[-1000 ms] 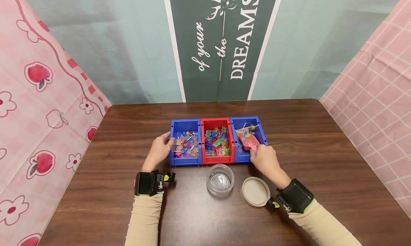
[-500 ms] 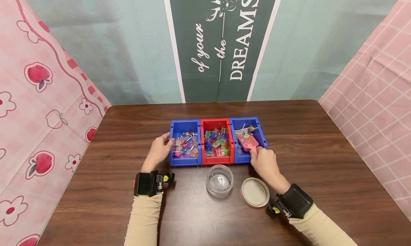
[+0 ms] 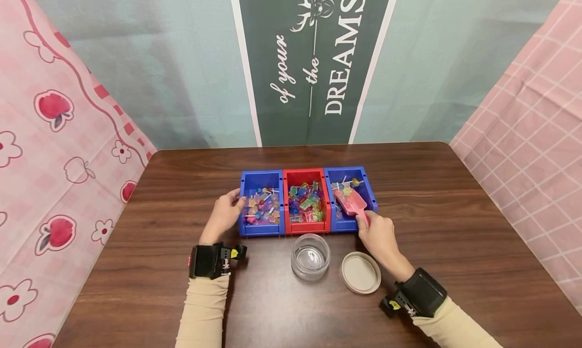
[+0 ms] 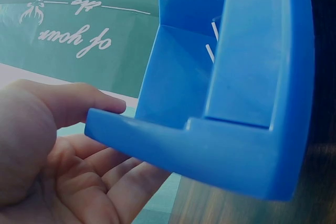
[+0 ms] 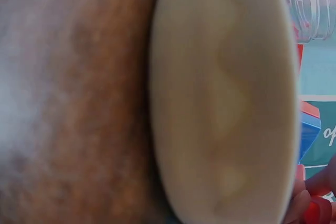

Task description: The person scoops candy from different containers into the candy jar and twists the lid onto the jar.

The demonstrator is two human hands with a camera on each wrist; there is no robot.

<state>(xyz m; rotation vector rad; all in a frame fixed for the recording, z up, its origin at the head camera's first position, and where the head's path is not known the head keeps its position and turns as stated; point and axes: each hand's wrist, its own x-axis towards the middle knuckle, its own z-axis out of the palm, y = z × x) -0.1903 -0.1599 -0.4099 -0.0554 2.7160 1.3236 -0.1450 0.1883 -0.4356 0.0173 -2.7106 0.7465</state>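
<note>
My left hand [image 3: 226, 211] holds the left blue bin [image 3: 262, 230] by its outer side wall. In the left wrist view the thumb lies at the rim and the other fingers are outside the wall. The right hand [image 3: 378, 235] grips the handle of a pink scoop [image 3: 352, 202], whose bowl is inside the right blue bin [image 3: 374, 206] with a few candies at its front. Wrapped candies and lollipops [image 3: 348, 183] lie in that bin around the scoop. Between the blue bins stands a red bin [image 3: 309, 228] of colourful candies [image 3: 309, 202].
A clear jar [image 3: 310, 257] without its lid stands in front of the red bin. To its right lies a round cream lid [image 3: 360, 272], close to the right wrist. The bins stand in a row on a dark wooden table [image 3: 282, 312], with curtains behind and at both sides.
The right hand has shifted slightly right and toward the person, drawing the pink scoop a little back in the right bin. The left hand keeps its place.
</note>
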